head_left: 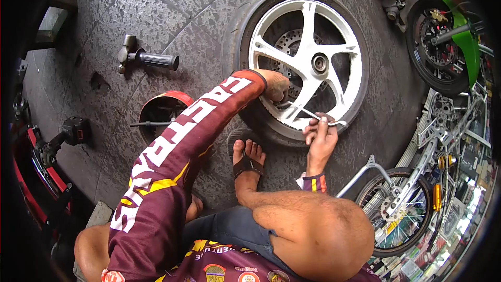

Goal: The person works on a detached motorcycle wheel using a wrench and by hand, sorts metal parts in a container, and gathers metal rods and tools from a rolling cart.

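A white spoked motorcycle wheel (313, 39) with its black tyre (235, 36) lies flat on the floor in front of me. My left hand (276, 86) reaches over the near left part of the rim into a gap between spokes, beside the brake disc (292, 39). Its fingers look curled, but what they hold, if anything, is hidden. Over the near side of the rim, my right hand (321, 134) grips a thin silver rod-like tool (308, 112) with a bent end. The tool's far end reaches close to my left fingers.
A hammer (129, 47) and a black handlebar grip (159, 60) lie at the upper left. A round red-rimmed container (151, 107) stands near my left arm. Left is a cordless power tool (73, 130). Motorcycle wheels (417, 188) and a silver frame (422, 146) line the right side.
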`<state>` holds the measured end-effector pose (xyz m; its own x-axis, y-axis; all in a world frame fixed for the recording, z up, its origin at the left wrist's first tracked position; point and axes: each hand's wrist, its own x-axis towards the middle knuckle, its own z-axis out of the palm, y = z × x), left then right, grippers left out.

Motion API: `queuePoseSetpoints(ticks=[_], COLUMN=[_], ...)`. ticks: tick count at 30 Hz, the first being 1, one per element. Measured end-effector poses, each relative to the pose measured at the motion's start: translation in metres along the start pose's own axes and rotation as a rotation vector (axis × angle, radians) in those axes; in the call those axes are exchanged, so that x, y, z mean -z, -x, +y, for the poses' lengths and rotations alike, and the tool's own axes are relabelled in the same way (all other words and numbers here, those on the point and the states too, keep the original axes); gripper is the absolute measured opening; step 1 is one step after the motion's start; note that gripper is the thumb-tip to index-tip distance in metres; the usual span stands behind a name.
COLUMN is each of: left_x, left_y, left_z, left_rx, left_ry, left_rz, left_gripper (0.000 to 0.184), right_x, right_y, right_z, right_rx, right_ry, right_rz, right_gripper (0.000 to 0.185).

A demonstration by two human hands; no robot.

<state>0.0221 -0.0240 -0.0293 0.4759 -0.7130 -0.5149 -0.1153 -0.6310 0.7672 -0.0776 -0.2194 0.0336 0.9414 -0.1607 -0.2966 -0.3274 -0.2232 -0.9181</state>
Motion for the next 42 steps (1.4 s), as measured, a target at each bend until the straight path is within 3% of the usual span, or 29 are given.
queuePoseSetpoints(ticks=[4, 6, 8, 10, 15, 20, 22, 30, 33, 36, 42], left_x=[0.001, -0.001, 0.000, 0.009, 0.012, 0.005, 0.009, 0.013, 0.008, 0.009, 0.015], left_y=[0.001, -0.002, -0.006, 0.001, -0.020, -0.035, -0.037, -0.021, -0.013, -0.001, -0.008], left_z=[0.000, -0.005, 0.000, 0.005, 0.000, -0.007, -0.001, 0.027, 0.018, 0.021, 0.017], left_rx=[-0.012, -0.024, 0.087, 0.024, -0.045, -0.126, -0.074, 0.078, -0.025, -0.078, 0.056], left_ry=[0.042, 0.033, -0.043, 0.025, -0.122, -0.325, -0.346, -0.414, -0.389, -0.356, -0.189], left_rz=[-0.054, 0.026, -0.055, -0.109, -0.219, -0.203, -0.306, -0.348, -0.265, -0.211, -0.309], left_gripper=[0.032, 0.031, 0.037, 0.037, 0.034, 0.035, 0.037, 0.041, 0.041, 0.035, 0.038], right_x=[-0.014, -0.017, -0.008, 0.002, 0.075, 0.132, 0.128, 0.102, 0.103, 0.098, 0.089], right_y=[0.009, 0.009, 0.009, 0.009, 0.056, 0.130, 0.151, 0.174, 0.181, 0.185, 0.175], right_z=[0.002, 0.004, 0.002, -0.008, 0.001, 0.051, 0.075, 0.113, 0.130, 0.132, 0.135], right_rx=[0.146, 0.237, 0.272, 0.377, 0.274, 0.138, 0.094, -0.039, 0.108, -0.005, -0.086], right_ry=[0.015, -0.077, -0.054, -0.097, -0.233, -0.003, 0.094, 0.380, 0.564, 0.477, 0.484], right_rz=[0.020, 0.158, 0.162, 0.287, 0.416, 0.426, 0.483, 0.295, 0.199, 0.046, -0.023], right_gripper=[0.023, 0.023, 0.024, 0.026, 0.022, 0.018, 0.015, 0.013, 0.017, 0.014, 0.026])
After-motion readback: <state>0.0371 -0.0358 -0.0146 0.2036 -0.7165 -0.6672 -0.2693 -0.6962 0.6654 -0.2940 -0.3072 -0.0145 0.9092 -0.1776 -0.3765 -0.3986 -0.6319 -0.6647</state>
